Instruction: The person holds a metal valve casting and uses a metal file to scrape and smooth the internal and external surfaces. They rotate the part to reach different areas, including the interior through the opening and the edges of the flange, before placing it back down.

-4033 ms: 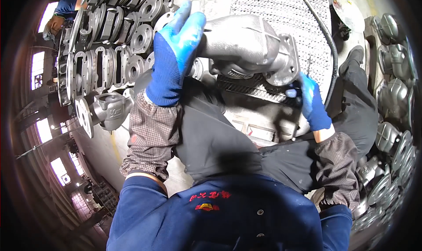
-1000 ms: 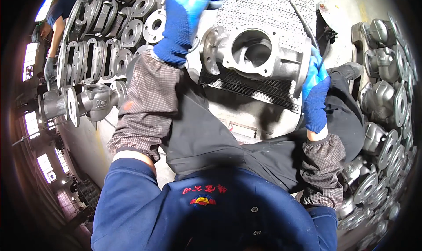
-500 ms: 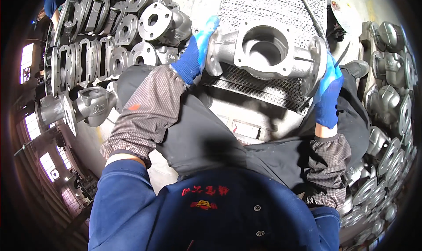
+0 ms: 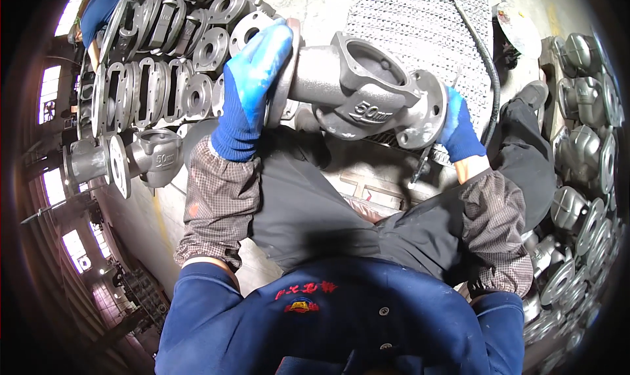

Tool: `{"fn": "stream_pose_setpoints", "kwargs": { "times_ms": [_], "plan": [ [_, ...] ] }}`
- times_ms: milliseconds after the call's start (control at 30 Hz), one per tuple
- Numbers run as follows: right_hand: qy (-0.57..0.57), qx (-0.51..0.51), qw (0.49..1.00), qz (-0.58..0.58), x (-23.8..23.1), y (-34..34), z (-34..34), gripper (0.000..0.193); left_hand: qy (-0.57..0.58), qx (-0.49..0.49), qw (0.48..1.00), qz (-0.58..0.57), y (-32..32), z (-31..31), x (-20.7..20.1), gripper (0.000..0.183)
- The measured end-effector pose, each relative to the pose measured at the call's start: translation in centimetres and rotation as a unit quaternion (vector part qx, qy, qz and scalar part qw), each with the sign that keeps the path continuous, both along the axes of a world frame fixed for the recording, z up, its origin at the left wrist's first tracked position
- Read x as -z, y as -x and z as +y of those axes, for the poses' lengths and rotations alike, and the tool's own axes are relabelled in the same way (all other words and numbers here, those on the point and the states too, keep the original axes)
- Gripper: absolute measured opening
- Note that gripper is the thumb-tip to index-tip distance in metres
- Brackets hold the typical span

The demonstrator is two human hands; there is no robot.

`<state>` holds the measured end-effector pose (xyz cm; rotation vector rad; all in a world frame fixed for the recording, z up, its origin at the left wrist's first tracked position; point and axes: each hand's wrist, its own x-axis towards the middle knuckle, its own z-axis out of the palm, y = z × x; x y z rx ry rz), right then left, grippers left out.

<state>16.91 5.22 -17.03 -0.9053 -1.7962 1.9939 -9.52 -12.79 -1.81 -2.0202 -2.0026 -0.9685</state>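
Between my two blue-gloved hands I hold a grey cast-metal valve body above my lap. It is tilted, with its round top opening facing up and away and raised lettering on its near side. My left hand grips the flange at its left end, fingers along the outer face. My right hand is closed round the back of the right flange, its fingertips mostly hidden. Beneath and beyond the casting lies a pale, patterned metal grate.
Stacked flanged castings fill the left, and another valve body stands at the near left. More castings line the right. A dark flexible hose runs along the grate. Another person's blue sleeve shows at far left.
The valve body has come off the grate, moved left and nearer me, and turned so its lettered side shows. Both hands moved with it, the right one clearly leftward.
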Motion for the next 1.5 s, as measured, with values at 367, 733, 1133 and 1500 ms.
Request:
{"fn": "stream_pose_setpoints", "kwargs": {
  "times_ms": [367,733,1133,1500],
  "plan": [
    [-0.325,0.223,0.902,-0.178,0.5,-0.9,10.8,0.019,0.108,-0.123,0.950,-0.267,-5.6,3.6,-2.5,0.059],
    [-0.472,0.001,0.784,-0.404,5.2,-3.7,19.7,0.026,0.140,-0.022,0.973,-0.183,-6.4,6.0,-3.8,0.058],
    [-0.156,0.029,0.986,0.060,-16.8,-1.3,-3.9,0.032,0.116,0.033,0.941,-0.315,-5.8,5.3,-3.0,0.057],
    [-0.425,0.070,0.902,-0.003,-15.6,5.1,-9.3,0.031,0.069,0.100,0.938,-0.326,-5.7,4.3,-1.8,0.046]
  ]
}}
